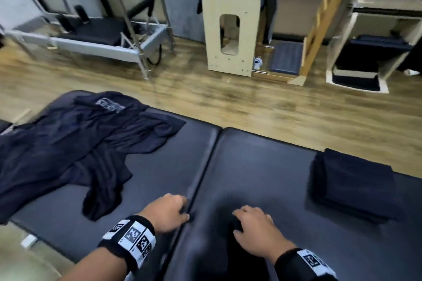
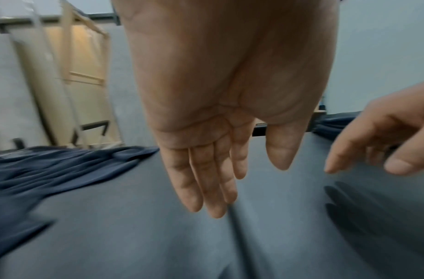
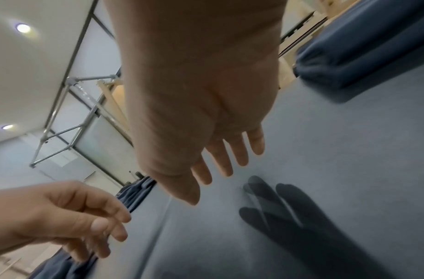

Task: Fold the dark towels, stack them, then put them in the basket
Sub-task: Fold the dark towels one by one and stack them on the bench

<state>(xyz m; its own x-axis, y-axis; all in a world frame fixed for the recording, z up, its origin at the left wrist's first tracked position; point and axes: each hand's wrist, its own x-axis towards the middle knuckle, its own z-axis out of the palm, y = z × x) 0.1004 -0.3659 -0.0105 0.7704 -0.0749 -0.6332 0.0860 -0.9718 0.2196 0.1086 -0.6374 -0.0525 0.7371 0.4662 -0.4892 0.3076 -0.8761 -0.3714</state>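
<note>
Both hands hover empty, fingers loosely apart. The unfolded towels (image 1: 68,143) lie toward the frame's upper left, nearer the left hand (image 1: 167,213) than the right hand (image 1: 255,228).

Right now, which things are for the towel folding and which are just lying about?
For the job: crumpled towels, folded stack, left hand, right hand, both empty.
Lying about: wooden arch, metal frame bed, ladder, shelves.
</note>
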